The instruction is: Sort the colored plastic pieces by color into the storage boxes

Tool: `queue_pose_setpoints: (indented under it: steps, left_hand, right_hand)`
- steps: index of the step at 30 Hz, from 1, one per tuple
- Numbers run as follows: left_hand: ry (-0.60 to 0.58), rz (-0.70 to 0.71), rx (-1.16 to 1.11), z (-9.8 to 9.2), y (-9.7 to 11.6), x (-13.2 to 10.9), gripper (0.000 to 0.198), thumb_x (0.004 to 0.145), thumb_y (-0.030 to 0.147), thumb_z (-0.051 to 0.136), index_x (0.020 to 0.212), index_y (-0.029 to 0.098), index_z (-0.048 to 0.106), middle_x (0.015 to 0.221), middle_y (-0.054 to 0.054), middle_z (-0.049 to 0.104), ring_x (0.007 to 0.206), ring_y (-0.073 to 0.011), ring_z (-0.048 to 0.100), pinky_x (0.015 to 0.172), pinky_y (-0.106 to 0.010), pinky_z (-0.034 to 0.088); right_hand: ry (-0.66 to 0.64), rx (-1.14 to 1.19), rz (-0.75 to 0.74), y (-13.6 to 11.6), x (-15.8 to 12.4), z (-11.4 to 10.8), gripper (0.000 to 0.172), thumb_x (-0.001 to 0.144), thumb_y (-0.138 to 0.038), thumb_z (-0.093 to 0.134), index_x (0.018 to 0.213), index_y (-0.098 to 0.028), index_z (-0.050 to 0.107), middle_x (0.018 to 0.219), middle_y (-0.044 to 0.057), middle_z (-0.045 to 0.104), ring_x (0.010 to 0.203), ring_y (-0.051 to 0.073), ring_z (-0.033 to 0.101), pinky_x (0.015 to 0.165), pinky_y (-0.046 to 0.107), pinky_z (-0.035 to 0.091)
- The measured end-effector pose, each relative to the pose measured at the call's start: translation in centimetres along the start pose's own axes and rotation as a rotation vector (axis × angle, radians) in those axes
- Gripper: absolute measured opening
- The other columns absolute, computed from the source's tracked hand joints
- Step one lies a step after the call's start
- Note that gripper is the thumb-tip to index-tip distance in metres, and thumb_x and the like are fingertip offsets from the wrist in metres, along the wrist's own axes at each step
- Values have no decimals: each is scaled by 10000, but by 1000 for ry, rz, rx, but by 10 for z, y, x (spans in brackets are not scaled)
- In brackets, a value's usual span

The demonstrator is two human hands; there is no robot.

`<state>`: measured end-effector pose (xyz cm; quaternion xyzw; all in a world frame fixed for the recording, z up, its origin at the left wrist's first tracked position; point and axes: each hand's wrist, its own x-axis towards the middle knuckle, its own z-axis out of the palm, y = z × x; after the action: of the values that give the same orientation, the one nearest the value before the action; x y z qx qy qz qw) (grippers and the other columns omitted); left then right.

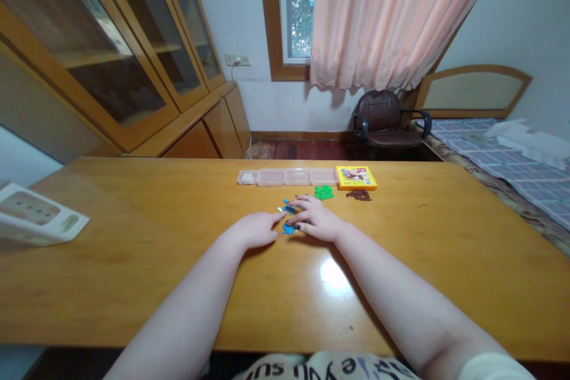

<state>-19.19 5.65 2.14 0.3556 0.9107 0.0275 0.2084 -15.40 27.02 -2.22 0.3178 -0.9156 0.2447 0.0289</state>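
Note:
Small blue pieces [288, 229] lie on the wooden table between my two hands, their exact kind too small to make out. My left hand [258, 230] rests beside them, index finger stretched toward the pile and thumb apart. Over the blue pieces, my right hand [318, 219] has its fingers spread, with the fingertips touching or just above some of them. A small pale piece [280, 209] sits at the left index fingertip. Just beyond my right hand is a heap of green pieces [323, 192]. Farther right lies a heap of brown pieces [358, 195].
A row of clear plastic trays [297, 177] stands near the table's far edge, beside a yellow box [355, 178]. At the left is a white plastic holder [42, 214]. Beyond the table [133, 273] stand a brown office chair [383, 119] and a bed [512, 148].

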Motion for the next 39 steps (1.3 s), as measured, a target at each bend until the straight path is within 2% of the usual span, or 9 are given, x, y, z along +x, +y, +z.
queue_pose_setpoints:
  steps: [5, 9, 12, 16, 20, 23, 27, 37, 39]
  left_hand:
    - [78, 8, 49, -4, -2, -2, 454, 802, 248, 421, 1230, 288, 565, 1077, -61, 682, 911, -230, 644, 780, -303, 473]
    - [9, 45, 30, -8, 1, -10, 380, 794, 242, 427, 1091, 317, 654, 1016, -37, 702, 878, -224, 647, 752, -292, 469]
    - [-69, 88, -20, -7, 6, -14, 421, 774, 234, 437, 1134, 345, 625, 1010, -17, 703, 844, -213, 647, 723, -282, 470]
    - [-94, 79, -42, -6, 10, -15, 487, 759, 229, 450, 1219, 342, 563, 1060, -21, 688, 862, -209, 641, 747, -284, 470]
    - [-47, 29, -16, -8, 9, -14, 485, 770, 252, 443, 1237, 322, 557, 1085, -35, 679, 897, -226, 640, 768, -295, 473]
    - [-1, 45, -5, -8, 9, -14, 532, 770, 251, 438, 1283, 373, 507, 1101, -13, 675, 910, -231, 643, 781, -306, 474]
    - [-52, 86, -8, -6, 12, -13, 577, 755, 241, 456, 1307, 408, 470, 1107, -6, 672, 918, -229, 643, 781, -306, 479]
    - [-23, -79, 32, -2, 4, -8, 603, 785, 286, 446, 1386, 283, 398, 1258, -85, 590, 1067, -273, 598, 886, -368, 462]
    - [-16, -68, 32, -2, 3, -8, 599, 788, 282, 444, 1384, 301, 395, 1267, -75, 584, 1071, -268, 597, 890, -365, 460]
  right_hand:
    - [-42, -40, 8, 0, 1, 2, 317, 895, -419, 474, 1137, -317, 652, 1408, 49, 427, 1304, 293, 299, 1055, 519, 195]
    - [-3, -63, 26, 4, 1, 4, 310, 913, -390, 444, 1103, -301, 672, 1378, 43, 463, 1289, 277, 319, 1052, 499, 215]
    - [33, -67, 24, 5, 1, 4, 303, 915, -377, 443, 1034, -273, 701, 1327, 38, 513, 1272, 275, 339, 1049, 492, 229]
    - [88, -42, 11, 6, 0, 3, 295, 915, -360, 445, 1026, -262, 700, 1272, 43, 551, 1246, 264, 365, 1043, 485, 247]
    - [152, -5, -20, 10, -1, 5, 292, 908, -373, 459, 957, -241, 716, 1196, 49, 599, 1220, 254, 390, 1041, 466, 264]
    - [175, 5, -20, 13, -1, 7, 308, 916, -361, 441, 927, -226, 716, 1178, 55, 610, 1203, 243, 409, 1041, 458, 266]
    - [199, 4, 6, 14, -1, 6, 326, 928, -338, 408, 929, -224, 713, 1178, 53, 611, 1187, 234, 427, 1038, 450, 271]
    - [196, -1, 6, 15, -1, 7, 329, 928, -323, 399, 950, -226, 712, 1180, 57, 611, 1171, 235, 444, 1020, 448, 296]
    - [201, 4, -1, 15, -1, 8, 329, 928, -330, 403, 945, -221, 714, 1173, 58, 614, 1165, 234, 449, 1018, 441, 300]
